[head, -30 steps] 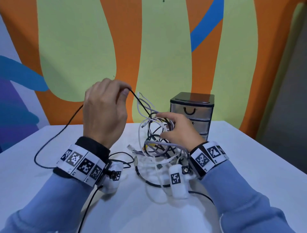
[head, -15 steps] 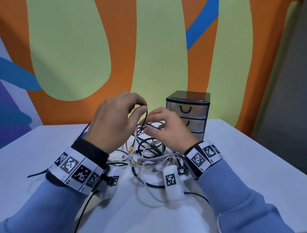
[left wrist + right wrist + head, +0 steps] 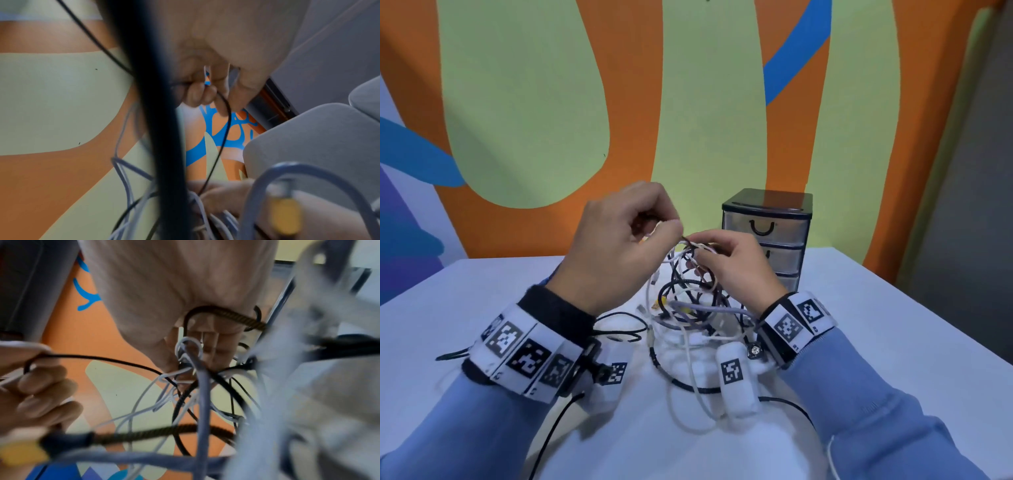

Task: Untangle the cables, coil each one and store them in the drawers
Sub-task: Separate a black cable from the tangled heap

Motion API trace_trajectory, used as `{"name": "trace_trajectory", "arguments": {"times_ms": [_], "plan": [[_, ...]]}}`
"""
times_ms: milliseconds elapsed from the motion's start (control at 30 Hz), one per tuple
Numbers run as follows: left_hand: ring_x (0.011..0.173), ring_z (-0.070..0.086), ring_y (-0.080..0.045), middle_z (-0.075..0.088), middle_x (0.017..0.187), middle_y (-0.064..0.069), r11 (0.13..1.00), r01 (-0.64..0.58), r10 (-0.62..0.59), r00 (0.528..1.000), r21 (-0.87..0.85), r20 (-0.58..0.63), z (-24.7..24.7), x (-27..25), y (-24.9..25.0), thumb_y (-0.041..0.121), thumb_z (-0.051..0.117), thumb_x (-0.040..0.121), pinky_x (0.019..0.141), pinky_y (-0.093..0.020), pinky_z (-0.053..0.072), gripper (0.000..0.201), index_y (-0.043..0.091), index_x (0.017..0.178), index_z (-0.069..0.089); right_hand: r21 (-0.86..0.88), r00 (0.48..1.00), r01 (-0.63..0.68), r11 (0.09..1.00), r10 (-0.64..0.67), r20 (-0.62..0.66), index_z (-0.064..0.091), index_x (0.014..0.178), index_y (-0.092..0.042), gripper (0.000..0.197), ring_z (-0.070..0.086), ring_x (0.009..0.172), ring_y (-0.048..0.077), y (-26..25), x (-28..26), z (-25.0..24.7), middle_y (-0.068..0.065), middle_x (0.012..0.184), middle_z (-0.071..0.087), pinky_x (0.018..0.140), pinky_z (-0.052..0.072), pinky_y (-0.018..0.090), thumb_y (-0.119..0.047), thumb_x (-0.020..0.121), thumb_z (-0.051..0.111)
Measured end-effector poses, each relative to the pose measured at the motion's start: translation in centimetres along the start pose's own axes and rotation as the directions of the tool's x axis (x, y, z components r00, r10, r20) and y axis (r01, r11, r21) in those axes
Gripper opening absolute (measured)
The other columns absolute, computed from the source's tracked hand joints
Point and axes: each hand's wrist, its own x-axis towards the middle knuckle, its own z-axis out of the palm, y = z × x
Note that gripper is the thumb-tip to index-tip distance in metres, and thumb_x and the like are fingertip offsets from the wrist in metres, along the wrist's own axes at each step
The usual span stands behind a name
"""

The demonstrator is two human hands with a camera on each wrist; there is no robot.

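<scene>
A tangle of cables [image 3: 688, 301], black, white and lilac, rises from the white table [image 3: 876, 325] between my hands. My left hand [image 3: 619, 253] pinches a thin black cable [image 3: 223, 129] between thumb and fingers just above the tangle. That thin black cable [image 3: 98, 357] runs from it across to the knot. My right hand [image 3: 729, 263] grips the top of the bundle, its fingers [image 3: 207, 350] curled round white, lilac and braided black strands. Behind it stands a small drawer unit [image 3: 768, 233], black-topped with clear drawers, all closed.
A thick braided black cable [image 3: 681, 383] and white loops [image 3: 688, 411] trail toward me on the table. A thin black cable [image 3: 619, 330] lies to the left under my wrist. The painted orange and green wall [image 3: 688, 102] stands close behind the table.
My left hand has come down and right from its raised position, bringing the thin black cable to the top of the tangle. My right hand has risen slightly to meet it.
</scene>
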Motion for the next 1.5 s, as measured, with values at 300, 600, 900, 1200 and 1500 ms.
{"name": "trace_trajectory", "arguments": {"times_ms": [300,600,900,1200,1500], "plan": [[0.051,0.037,-0.013,0.049,0.055,0.001,0.942,0.259,-0.307,0.922,0.215,0.237,-0.3,-0.1,-0.8,0.048,0.056,0.079,0.054,-0.035,0.032,0.038,0.015,0.065,0.068,0.063,0.998,-0.027,0.998,0.030,-0.051,0.073,0.123,-0.016,0.024,0.077,0.087,0.012,0.3,0.2,0.2,0.002,0.098,0.080,0.081,0.062,0.032,-0.012,0.100,0.067],[0.077,0.064,-0.006,0.071,0.081,0.013,0.865,0.288,-0.426,0.854,0.410,0.300,0.8,-0.4,-2.0,0.063,0.061,0.086,0.081,-0.038,0.056,0.032,0.038,0.099,0.076,0.062,0.999,-0.029,0.998,0.032,-0.044,0.082,0.096,-0.020,0.014,0.068,0.082,0.012,0.2,0.0,0.1,0.010,0.093,0.079,0.082,0.058,0.040,-0.032,0.097,0.074],[0.068,0.062,-0.009,0.068,0.077,0.009,0.886,0.294,-0.386,0.896,0.358,0.219,1.5,-0.5,-2.5,0.061,0.084,0.078,0.066,-0.037,0.049,0.031,0.034,0.089,0.075,0.376,0.995,-0.094,0.922,0.083,0.047,0.070,0.105,-0.006,0.016,0.067,0.064,0.015,-0.9,-0.1,0.4,0.001,0.069,0.070,0.071,0.055,0.029,-0.020,0.104,0.064],[0.069,0.062,-0.003,0.071,0.080,0.015,0.956,0.155,-0.184,0.978,0.248,0.097,1.5,-0.8,-2.3,0.031,0.083,0.088,0.067,-0.032,0.047,0.012,0.036,0.081,0.074,0.516,0.992,-0.082,0.853,0.021,0.123,0.061,0.122,-0.012,0.034,0.059,0.063,0.021,-1.7,-0.5,-0.1,0.006,0.086,0.072,0.069,0.052,0.038,-0.020,0.093,0.078],[0.072,0.067,-0.016,0.075,0.082,0.016,0.953,0.199,-0.161,0.972,0.230,-0.174,0.3,-0.3,-2.5,0.036,0.074,0.096,0.071,-0.042,0.054,0.006,0.032,0.091,0.072,0.533,0.997,-0.007,0.846,-0.038,0.074,0.070,0.122,-0.012,0.024,0.047,0.056,0.018,-1.4,-0.2,-0.3,0.013,0.083,0.056,0.057,0.054,0.031,-0.002,0.102,0.062]]}}
